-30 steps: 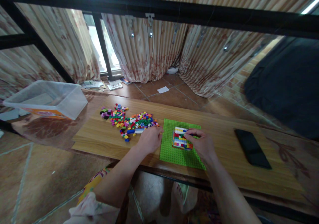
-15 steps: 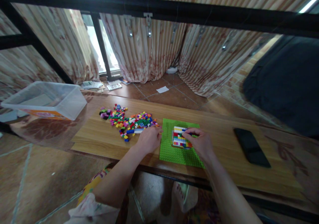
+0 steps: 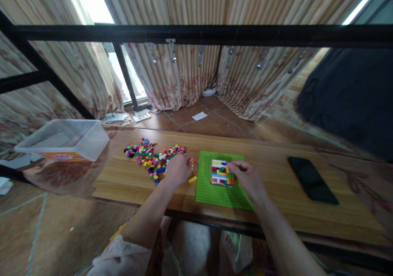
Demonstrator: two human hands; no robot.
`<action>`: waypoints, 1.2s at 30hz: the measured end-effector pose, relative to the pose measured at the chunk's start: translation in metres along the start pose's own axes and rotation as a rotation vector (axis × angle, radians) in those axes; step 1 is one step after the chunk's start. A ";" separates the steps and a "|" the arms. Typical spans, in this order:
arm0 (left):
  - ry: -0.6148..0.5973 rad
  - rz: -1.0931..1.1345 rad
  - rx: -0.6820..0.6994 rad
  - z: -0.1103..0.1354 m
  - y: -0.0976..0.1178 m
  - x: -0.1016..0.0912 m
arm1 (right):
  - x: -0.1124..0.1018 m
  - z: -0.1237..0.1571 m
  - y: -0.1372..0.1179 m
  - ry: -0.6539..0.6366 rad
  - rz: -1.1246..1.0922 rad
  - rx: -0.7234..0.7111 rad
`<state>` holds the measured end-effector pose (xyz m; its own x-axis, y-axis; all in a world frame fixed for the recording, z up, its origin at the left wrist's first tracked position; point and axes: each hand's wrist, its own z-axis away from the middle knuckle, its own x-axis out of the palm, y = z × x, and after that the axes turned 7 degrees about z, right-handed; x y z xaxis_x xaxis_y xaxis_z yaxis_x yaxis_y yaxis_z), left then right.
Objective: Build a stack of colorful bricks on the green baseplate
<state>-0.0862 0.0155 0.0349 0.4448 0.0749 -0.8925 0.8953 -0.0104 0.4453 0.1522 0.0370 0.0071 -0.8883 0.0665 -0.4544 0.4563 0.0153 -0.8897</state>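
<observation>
A block of toy building bricks (image 3: 218, 173), in rows of many colours, sits on a green studded baseplate (image 3: 205, 194). My right hand (image 3: 247, 179) has thumb and fingers pinched together at the block's upper right corner; anything small between the fingertips is hidden. To the left of the baseplate, my left hand (image 3: 178, 170) reaches into the right part of a pile of loose bricks (image 3: 147, 155). Its fingers are curled downward among the bricks, and what they grip, if anything, I cannot make out. One yellow brick (image 3: 193, 179) lies beside this hand, near the baseplate's left edge.
The wooden tabletop (image 3: 276, 210) carries a black phone (image 3: 311, 179) at the right. A clear plastic bin (image 3: 92, 141) with an orange label stands at the far left. A black metal bar (image 3: 196, 34) crosses in front of the curtains (image 3: 184, 75).
My left hand has moved slightly left, from the baseplate's edge to over the loose bricks. My right hand has shifted a little right on the block, uncovering more of it. The camera view has tilted.
</observation>
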 end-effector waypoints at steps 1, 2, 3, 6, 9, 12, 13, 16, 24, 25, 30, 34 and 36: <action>0.014 -0.025 0.033 -0.001 0.002 0.003 | -0.003 0.001 -0.001 0.019 0.002 0.000; 0.024 -0.047 0.067 -0.002 0.005 0.007 | -0.006 0.001 -0.003 0.040 0.004 -0.004; 0.030 -0.068 0.095 -0.002 0.007 0.011 | -0.008 0.002 -0.004 0.060 0.000 -0.010; 0.022 -0.113 0.103 -0.004 0.015 0.021 | -0.015 0.003 -0.008 0.115 -0.035 -0.013; 0.020 -0.119 0.072 -0.006 0.016 0.027 | -0.019 0.002 -0.010 0.146 -0.061 0.019; 0.028 -0.107 0.092 -0.008 0.013 0.028 | -0.022 0.001 -0.011 0.159 -0.081 0.040; 0.028 -0.106 0.106 -0.008 0.011 0.028 | -0.022 0.001 -0.012 0.164 -0.090 0.047; 0.022 -0.107 0.141 -0.009 0.010 0.026 | -0.024 0.000 -0.014 0.177 -0.097 0.077; 0.156 0.452 0.169 -0.006 0.019 0.017 | -0.021 0.008 -0.028 0.127 -0.129 -0.015; 0.156 0.605 0.157 -0.005 0.022 0.018 | -0.019 0.010 -0.029 0.096 -0.134 -0.046; -0.043 1.333 -0.014 0.001 0.047 0.022 | -0.007 0.020 -0.036 -0.062 -0.085 -0.213; -0.138 1.551 -0.110 0.006 0.063 0.018 | -0.005 0.024 -0.042 -0.149 -0.066 -0.322; -0.175 1.596 -0.137 0.006 0.065 0.017 | -0.007 0.024 -0.045 -0.167 -0.062 -0.355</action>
<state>-0.0201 0.0100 0.0485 0.8803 -0.0335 0.4732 -0.4662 0.1234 0.8760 0.1365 0.0122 0.0488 -0.8977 -0.1079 -0.4271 0.3652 0.3601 -0.8585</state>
